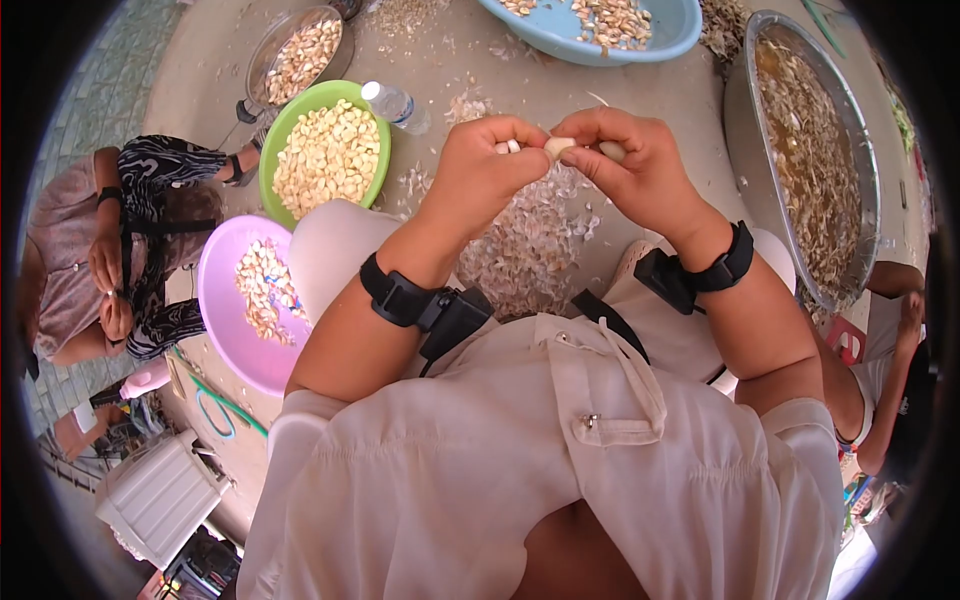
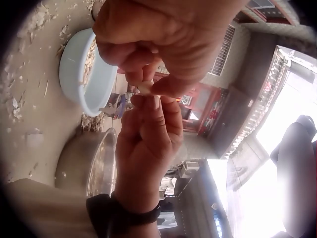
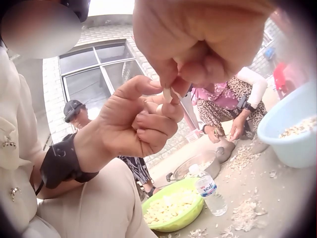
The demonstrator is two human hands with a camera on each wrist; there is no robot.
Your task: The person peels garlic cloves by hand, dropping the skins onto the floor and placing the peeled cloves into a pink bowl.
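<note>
Both hands meet in front of the lap in the head view. A pale garlic clove is pinched between the fingertips of the left hand and the right hand. More pale cloves lie in the left hand's curled fingers, and another clove shows within the right hand. In the right wrist view the left hand and the right hand touch at a small whitish piece. Below the hands a heap of papery skins covers the ground.
A green bowl of pale cloves, a pink basin and a water bottle stand left. A blue basin is ahead; a large metal tub holds liquid and skins at right. Other people sit at both sides.
</note>
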